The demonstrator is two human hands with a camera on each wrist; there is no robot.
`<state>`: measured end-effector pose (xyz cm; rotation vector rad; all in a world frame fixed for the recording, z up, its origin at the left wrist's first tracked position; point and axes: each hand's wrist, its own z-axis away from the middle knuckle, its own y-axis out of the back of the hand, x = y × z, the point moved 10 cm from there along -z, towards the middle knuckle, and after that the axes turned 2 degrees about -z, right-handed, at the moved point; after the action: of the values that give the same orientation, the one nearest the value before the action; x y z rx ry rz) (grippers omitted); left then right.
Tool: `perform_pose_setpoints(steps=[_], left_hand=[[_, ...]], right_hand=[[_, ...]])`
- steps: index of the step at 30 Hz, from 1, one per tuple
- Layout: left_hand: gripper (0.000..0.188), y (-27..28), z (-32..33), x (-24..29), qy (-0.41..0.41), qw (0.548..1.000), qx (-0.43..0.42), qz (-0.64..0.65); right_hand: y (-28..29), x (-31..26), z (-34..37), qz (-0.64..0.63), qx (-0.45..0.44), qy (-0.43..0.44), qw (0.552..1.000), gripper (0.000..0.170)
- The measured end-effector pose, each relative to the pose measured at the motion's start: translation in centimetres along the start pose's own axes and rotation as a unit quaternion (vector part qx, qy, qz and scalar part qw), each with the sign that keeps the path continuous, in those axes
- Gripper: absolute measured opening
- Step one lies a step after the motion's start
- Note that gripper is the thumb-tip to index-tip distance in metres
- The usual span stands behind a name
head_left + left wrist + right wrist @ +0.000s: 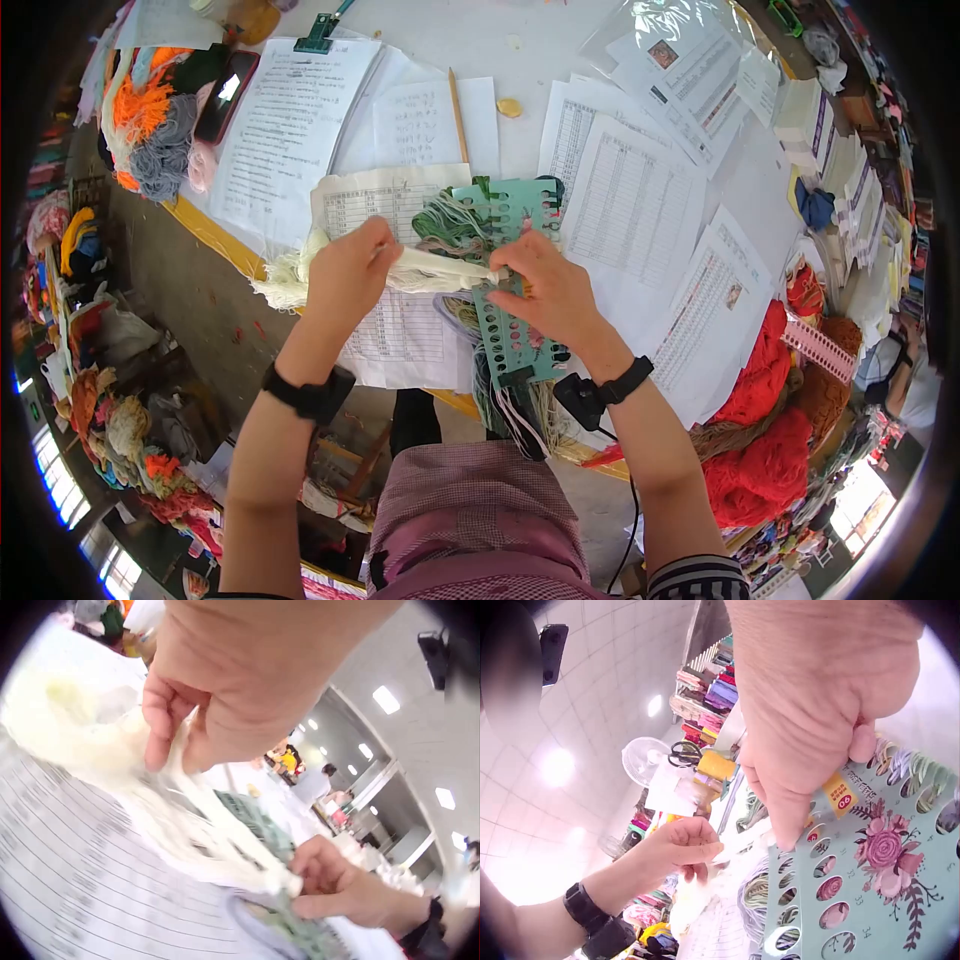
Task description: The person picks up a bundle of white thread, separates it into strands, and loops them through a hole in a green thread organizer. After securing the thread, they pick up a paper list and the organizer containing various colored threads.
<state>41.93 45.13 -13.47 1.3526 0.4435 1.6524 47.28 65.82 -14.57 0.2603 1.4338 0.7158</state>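
A bundle of cream thread (pixel 435 268) stretches between the two hands in the head view. The left hand (pixel 350 270) pinches it near its loose, fluffy end, with thumb and fingertips together in the left wrist view. At the bundle's other end, the right hand (pixel 545 285) pinches the narrow gathered tip at the edge of a green card (pixel 510 335) with rows of holes. Green and grey threads (pixel 452 222) hang from the card's left side. In the right wrist view, printed flowers (pixel 885 851) and numbers show on the card, and the right fingertips touch its edge.
Printed sheets (pixel 630 200) lie under and around the card. A pencil (pixel 458 115), a clipped stack of papers (pixel 290 130) and a phone (pixel 228 95) are farther back. Orange and grey yarn (pixel 165 140) lies at the left, red yarn (pixel 755 460) at the right.
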Motion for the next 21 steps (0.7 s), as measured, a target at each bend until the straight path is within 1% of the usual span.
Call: perform_pose_setpoints(steps=[1, 2, 3, 5, 7, 8, 10, 11, 13, 14, 15, 16, 17, 19, 20, 21], left_hand=[[0.011, 0.9, -0.5, 0.8, -0.021, 0.995, 0.068, -0.071], [0.010, 1.6, -0.6, 2.1, -0.042, 0.980, 0.135, -0.140], [0.010, 0.8, -0.5, 3.1, -0.043, 0.980, 0.134, -0.139], [0.011, -0.7, 1.1, 7.2, -0.152, 0.977, 0.149, -0.003], [0.014, -4.4, 1.5, 8.4, -0.126, 0.989, 0.055, 0.049], [0.014, -4.9, 1.3, 8.0, -0.128, 0.989, 0.054, 0.050], [0.017, -6.0, 0.8, 6.9, -0.117, 0.988, 0.033, 0.091], [0.017, -5.8, 1.0, 6.6, -0.119, 0.988, 0.034, 0.092], [0.016, -2.8, 1.6, 4.3, -0.044, 0.982, 0.132, 0.126], [0.018, -1.7, 2.6, 3.8, 0.017, 0.984, 0.132, 0.120], [0.018, -1.7, 3.9, 4.1, 0.015, 0.983, 0.138, 0.117], [0.022, -4.0, 5.1, 3.6, 0.063, 0.987, 0.082, 0.126], [0.027, -6.2, 6.3, 3.1, 0.111, 0.984, 0.027, 0.133], [0.037, -6.4, 7.9, 4.1, 0.081, 0.975, 0.118, 0.172], [0.042, -5.4, 8.5, 5.5, 0.072, 0.972, 0.155, 0.159], [0.042, -5.6, 8.9, 6.0, 0.071, 0.972, 0.162, 0.157]], right_hand=[[0.0, -0.1, -0.1, -0.002, 0.002, 0.002, 1.000, 0.033], [0.1, -0.1, -0.2, -0.001, 0.003, 0.002, 1.000, 0.033], [0.0, 0.0, -0.2, 0.006, -0.006, -0.004, 1.000, 0.034], [-0.3, 0.0, -0.1, 0.012, -0.019, -0.008, 1.000, 0.034], [-0.2, 0.0, -0.1, -0.004, -0.018, -0.006, 1.000, 0.034], [-0.1, 0.1, -0.1, -0.003, -0.017, -0.007, 1.000, 0.034], [-0.3, 0.1, 0.0, 0.008, -0.035, 0.001, 0.999, 0.037], [-0.2, 0.2, -0.1, 0.009, -0.035, 0.001, 0.999, 0.037], [-0.1, 0.3, -0.2, -0.006, -0.036, -0.007, 0.999, 0.039], [-0.1, 0.4, -0.2, -0.006, -0.032, -0.002, 0.999, 0.039], [0.2, 0.3, -0.2, -0.047, -0.015, 0.016, 0.999, 0.039], [0.5, 0.1, -0.4, -0.087, 0.001, 0.036, 0.996, 0.039], [0.9, -0.6, -0.4, -0.088, 0.004, 0.047, 0.995, 0.039], [0.7, 0.5, 0.4, -0.111, -0.010, -0.062, 0.992, 0.037], [0.6, 0.4, 0.8, -0.111, -0.009, -0.053, 0.992, 0.037], [1.2, 1.1, 1.4, -0.163, 0.038, -0.067, 0.984, 0.034]])
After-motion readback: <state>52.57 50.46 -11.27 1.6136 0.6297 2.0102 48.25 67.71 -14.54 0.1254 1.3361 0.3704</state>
